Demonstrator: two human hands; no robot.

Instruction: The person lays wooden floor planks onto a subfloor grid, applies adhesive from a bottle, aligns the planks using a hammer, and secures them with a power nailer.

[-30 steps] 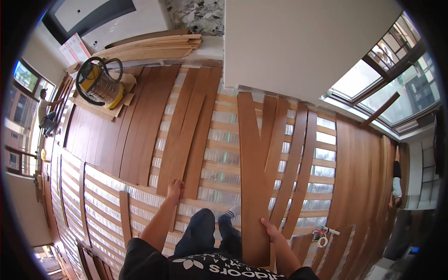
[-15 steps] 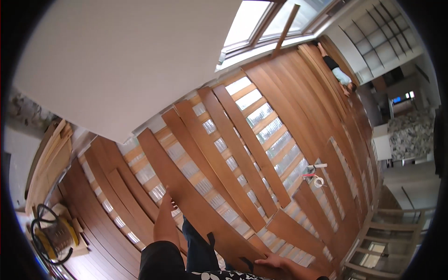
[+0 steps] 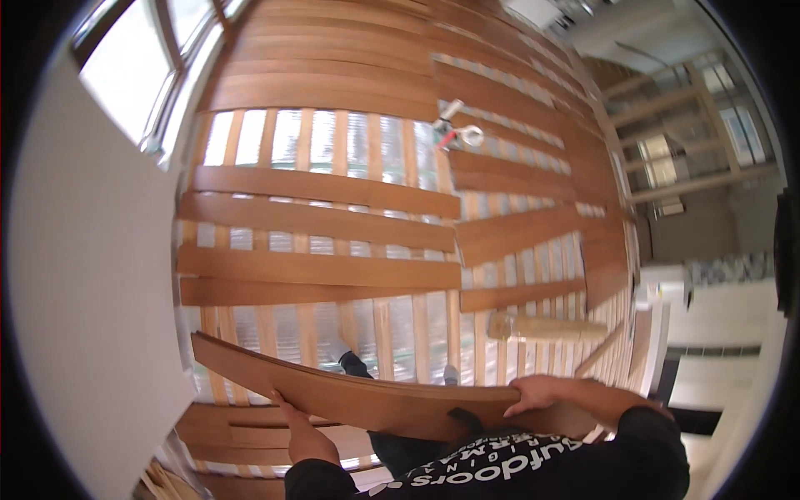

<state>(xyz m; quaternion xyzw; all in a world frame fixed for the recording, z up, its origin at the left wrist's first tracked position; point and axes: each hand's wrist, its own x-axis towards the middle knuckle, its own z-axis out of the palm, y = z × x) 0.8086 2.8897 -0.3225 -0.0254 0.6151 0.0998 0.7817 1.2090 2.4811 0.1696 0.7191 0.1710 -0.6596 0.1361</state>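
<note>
A long brown wooden floorboard (image 3: 358, 402) lies across in front of my body, lifted above the floor frame. Its edge looks doubled, so it may be two boards together; I cannot tell. My left hand (image 3: 290, 410) grips its near edge toward the left part, the fingers partly hidden underneath. At the right part, my right hand (image 3: 533, 393) is wrapped over the far edge, thumb on the upper face. A dark strip (image 3: 465, 419) hangs over the board close to my shirt. Beyond it, my feet stand among the light wooden battens (image 3: 382, 329) and silvery foil (image 3: 323, 329).
Several loose floorboards (image 3: 317, 268) lie across the battens ahead. A white tape roll (image 3: 472, 136) and a red-handled tool (image 3: 448, 138) rest near finished flooring (image 3: 333, 79). A wrapped roll-like bundle (image 3: 546, 327) lies to the right. A white wall (image 3: 92, 292) bounds the left side.
My view has turned to the right, and my body with it. The board, slanting away from me before, now lies crosswise, still in both hands. The other person has left the view.
</note>
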